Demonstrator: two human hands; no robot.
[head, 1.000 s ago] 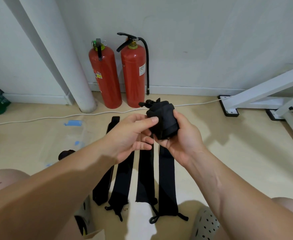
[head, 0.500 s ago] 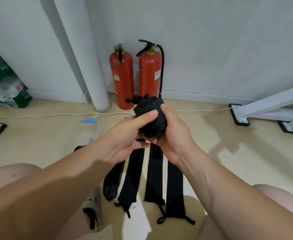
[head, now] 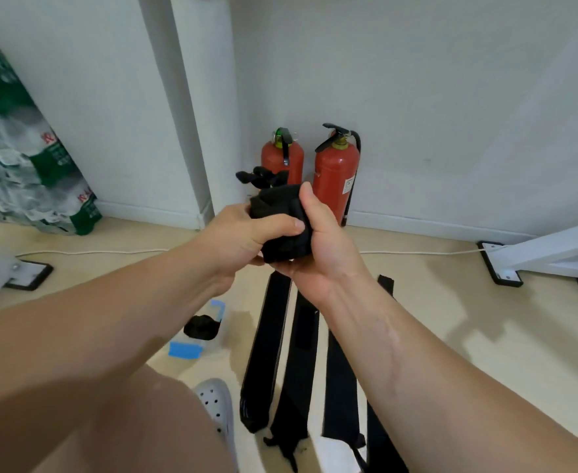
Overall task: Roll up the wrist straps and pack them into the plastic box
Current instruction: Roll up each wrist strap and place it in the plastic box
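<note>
1. Head view, the grip: both hands are together, clamped on one rolled strap held up in front of the two fire extinguishers. The left hand lays its thumb across the front of the roll. The right hand cups it from beneath and behind, with its thumb over the top. This squeeze probably stops the coil from springing loose. The strap's loop end sticks out above the roll, untucked.

2. Head view, the floor: the plastic box, clear with blue clips, lies below the left forearm, and one finished roll sits in it. Just to its right, the flat straps lie side by side in a row on the floor, ready to be taken one at a time. The arms hide part of the row, so their number cannot be told. The held roll seems close to done, with packing as the next step.

3. Head view, against half a second ago: the hands have stayed closed on the same roll. The left thumb has slid from the upper edge to the middle. The right thumb has come up over the top. The camera has swung, so the box shows more fully and a pack of bottles fills the left side.
</note>
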